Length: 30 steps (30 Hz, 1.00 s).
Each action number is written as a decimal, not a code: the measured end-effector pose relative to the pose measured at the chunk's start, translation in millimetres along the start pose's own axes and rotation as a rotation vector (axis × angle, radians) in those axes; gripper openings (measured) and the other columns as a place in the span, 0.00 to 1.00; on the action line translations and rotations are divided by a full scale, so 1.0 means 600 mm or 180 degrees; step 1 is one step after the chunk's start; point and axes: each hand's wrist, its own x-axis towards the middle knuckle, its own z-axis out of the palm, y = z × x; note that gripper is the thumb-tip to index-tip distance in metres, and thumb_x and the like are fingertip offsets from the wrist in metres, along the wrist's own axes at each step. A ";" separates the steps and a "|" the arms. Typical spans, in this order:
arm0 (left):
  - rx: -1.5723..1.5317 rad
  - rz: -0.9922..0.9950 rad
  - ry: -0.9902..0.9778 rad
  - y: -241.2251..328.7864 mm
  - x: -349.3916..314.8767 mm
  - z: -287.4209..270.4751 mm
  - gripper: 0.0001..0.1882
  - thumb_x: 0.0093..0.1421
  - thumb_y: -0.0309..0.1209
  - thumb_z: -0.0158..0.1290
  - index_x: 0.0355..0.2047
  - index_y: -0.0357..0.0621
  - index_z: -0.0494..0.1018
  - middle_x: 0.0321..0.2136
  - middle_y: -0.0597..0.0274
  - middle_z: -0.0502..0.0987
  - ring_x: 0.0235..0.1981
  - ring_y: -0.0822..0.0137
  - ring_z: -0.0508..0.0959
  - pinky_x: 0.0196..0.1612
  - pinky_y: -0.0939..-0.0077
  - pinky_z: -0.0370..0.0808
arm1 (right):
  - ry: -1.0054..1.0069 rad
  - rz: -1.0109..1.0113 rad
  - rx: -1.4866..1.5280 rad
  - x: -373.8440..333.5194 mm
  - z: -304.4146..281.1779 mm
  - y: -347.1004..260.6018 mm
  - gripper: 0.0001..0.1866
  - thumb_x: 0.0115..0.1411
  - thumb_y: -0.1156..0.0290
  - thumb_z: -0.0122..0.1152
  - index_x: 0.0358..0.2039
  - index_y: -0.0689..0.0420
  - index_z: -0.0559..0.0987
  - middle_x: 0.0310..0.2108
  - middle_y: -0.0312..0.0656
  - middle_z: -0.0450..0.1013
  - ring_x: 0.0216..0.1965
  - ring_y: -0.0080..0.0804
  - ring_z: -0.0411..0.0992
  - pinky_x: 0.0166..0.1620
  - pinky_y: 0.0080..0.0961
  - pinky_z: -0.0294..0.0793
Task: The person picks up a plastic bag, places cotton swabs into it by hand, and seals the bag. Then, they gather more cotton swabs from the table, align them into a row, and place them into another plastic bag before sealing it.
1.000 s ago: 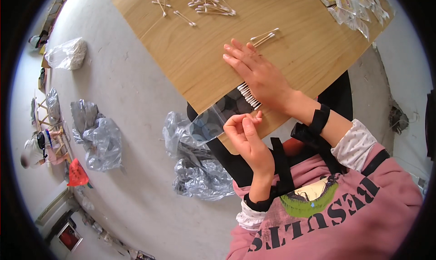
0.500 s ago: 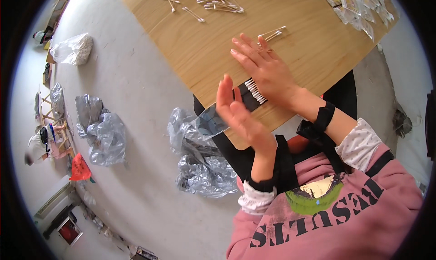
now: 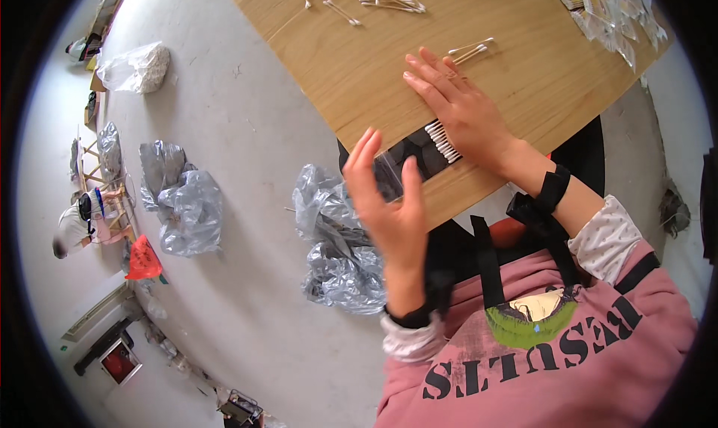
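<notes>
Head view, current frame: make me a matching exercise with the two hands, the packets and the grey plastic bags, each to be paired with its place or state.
1. Left hand
2. Right hand
3. Packets
4. Grey plastic bags

A. Flat, with a row of white swab tips showing beside it
B. Heaped toward the picture's upper right, on the wooden table
C. On the pale floor
D. Thumb and fingers spread apart

Pairs: 1-D; 2-A; 3-B; 4-C

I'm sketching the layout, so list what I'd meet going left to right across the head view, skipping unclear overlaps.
Co-worker, bulky grey plastic bag on the floor, left hand, row of cotton swabs, clear packets.
</notes>
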 end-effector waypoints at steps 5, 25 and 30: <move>0.1571 0.0460 -0.0918 -0.036 0.004 -0.099 0.36 0.44 0.26 0.71 0.55 0.39 0.72 0.54 0.54 0.72 0.58 0.51 0.69 0.61 0.57 0.66 | 0.0102 0.0021 0.0196 0.009 0.018 -0.028 0.26 0.60 0.79 0.49 0.61 0.62 0.70 0.68 0.47 0.61 0.72 0.43 0.53 0.72 0.40 0.55; 0.1501 0.0523 -0.1550 -0.031 0.043 -0.091 0.33 0.40 0.25 0.72 0.49 0.39 0.72 0.45 0.55 0.73 0.49 0.52 0.72 0.52 0.62 0.74 | 0.0078 -0.0018 0.0199 0.021 0.035 -0.067 0.24 0.62 0.78 0.50 0.60 0.64 0.70 0.68 0.48 0.60 0.72 0.43 0.54 0.72 0.42 0.56; 0.1306 0.0536 -0.1602 -0.041 0.046 -0.092 0.33 0.40 0.24 0.72 0.48 0.38 0.72 0.44 0.56 0.72 0.47 0.56 0.74 0.50 0.64 0.75 | 0.0076 -0.0055 0.0182 0.022 0.035 -0.069 0.24 0.62 0.77 0.50 0.60 0.64 0.70 0.68 0.48 0.61 0.72 0.44 0.54 0.72 0.42 0.56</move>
